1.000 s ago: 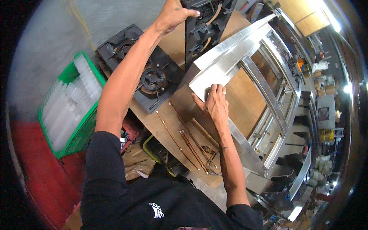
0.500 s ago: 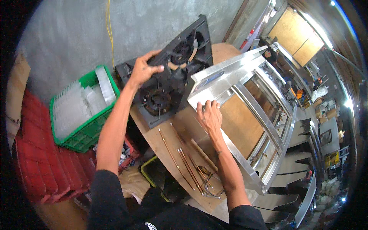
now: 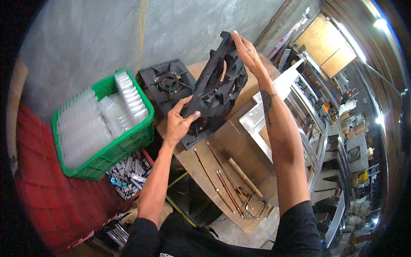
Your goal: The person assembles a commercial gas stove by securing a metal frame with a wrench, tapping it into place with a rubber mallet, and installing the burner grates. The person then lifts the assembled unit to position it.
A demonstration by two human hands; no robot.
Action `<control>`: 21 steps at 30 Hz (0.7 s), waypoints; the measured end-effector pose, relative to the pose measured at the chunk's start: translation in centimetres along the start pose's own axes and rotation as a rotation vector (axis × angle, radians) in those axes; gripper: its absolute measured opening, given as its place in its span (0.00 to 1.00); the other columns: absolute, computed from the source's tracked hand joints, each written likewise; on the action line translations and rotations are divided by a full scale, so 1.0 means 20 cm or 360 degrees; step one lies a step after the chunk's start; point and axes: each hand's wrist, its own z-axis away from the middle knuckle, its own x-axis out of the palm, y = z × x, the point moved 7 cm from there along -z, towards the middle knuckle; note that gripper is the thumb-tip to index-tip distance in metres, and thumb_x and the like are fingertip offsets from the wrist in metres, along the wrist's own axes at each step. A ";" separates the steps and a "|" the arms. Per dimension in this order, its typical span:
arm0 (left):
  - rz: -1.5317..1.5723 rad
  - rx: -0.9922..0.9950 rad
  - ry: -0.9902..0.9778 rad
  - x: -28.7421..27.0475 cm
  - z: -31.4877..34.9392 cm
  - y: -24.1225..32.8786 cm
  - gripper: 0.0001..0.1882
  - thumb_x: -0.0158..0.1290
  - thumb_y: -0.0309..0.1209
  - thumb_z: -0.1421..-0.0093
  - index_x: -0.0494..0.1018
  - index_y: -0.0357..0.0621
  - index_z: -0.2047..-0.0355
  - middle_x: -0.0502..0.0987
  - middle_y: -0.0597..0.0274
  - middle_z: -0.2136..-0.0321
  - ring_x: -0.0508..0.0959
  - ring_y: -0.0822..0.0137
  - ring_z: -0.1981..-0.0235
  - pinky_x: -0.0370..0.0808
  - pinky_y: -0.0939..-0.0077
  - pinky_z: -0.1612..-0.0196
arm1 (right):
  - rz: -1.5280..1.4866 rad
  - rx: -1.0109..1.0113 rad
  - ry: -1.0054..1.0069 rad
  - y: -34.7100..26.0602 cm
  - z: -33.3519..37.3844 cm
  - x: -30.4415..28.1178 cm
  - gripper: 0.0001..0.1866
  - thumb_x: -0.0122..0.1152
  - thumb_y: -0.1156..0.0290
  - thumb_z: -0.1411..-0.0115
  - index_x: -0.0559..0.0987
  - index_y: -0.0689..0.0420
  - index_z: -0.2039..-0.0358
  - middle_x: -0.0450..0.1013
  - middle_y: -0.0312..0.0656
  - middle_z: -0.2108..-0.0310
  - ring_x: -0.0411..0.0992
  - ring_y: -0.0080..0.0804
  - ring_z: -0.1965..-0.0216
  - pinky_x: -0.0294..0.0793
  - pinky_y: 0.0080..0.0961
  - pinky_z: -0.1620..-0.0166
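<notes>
My two hands hold a black cast stove grate tilted up on its edge above the table. My left hand grips its lower left corner, thumb on the near side. At the upper right end, my right hand wraps round the edge, with some fingers hidden behind it. Beneath and to the left, a second black grate with a round burner ring lies flat on the wooden table. A stainless steel frame stands right of the grates, partly behind my right forearm.
Thin copper-coloured tubes and a brown rod lie on the table's near part. To the left, a green crate holds stacked translucent pieces, beside red crates. Small metal parts sit below. A grey wall rises behind.
My right hand has left the steel frame and taken hold of the raised grate's upper end. My left hand has shifted down to its lower corner. The flat grate behind shows more now.
</notes>
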 end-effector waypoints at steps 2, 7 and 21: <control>-0.0134 0.0147 0.0082 -0.03 0.09 -0.03 0.26 0.67 0.24 0.44 0.77 0.40 0.44 0.83 0.59 0.51 0.80 0.70 0.50 0.74 0.72 0.44 | 0.0013 0.0117 0.0014 -0.01 0.02 0.10 0.36 0.46 0.41 0.27 0.74 0.71 0.62 0.70 0.48 0.69 0.67 0.34 0.61 0.68 0.34 0.50; -0.0310 0.0091 0.0223 -0.06 0.31 -0.20 0.26 0.68 0.25 0.43 0.77 0.36 0.44 0.82 0.50 0.51 0.82 0.59 0.50 0.74 0.66 0.42 | -0.0237 0.0224 0.0300 0.00 0.13 0.33 0.33 0.46 0.45 0.29 0.66 0.63 0.79 0.61 0.36 0.80 0.58 0.28 0.75 0.60 0.34 0.69; -0.0328 -0.0301 -0.0031 0.04 0.59 -0.43 0.36 0.62 0.35 0.38 0.61 0.37 0.35 0.78 0.37 0.50 0.81 0.42 0.49 0.77 0.55 0.47 | -0.0504 -0.0074 0.0653 -0.07 0.56 0.56 0.34 0.43 0.53 0.25 0.65 0.63 0.86 0.56 0.35 0.88 0.55 0.26 0.83 0.53 0.37 0.76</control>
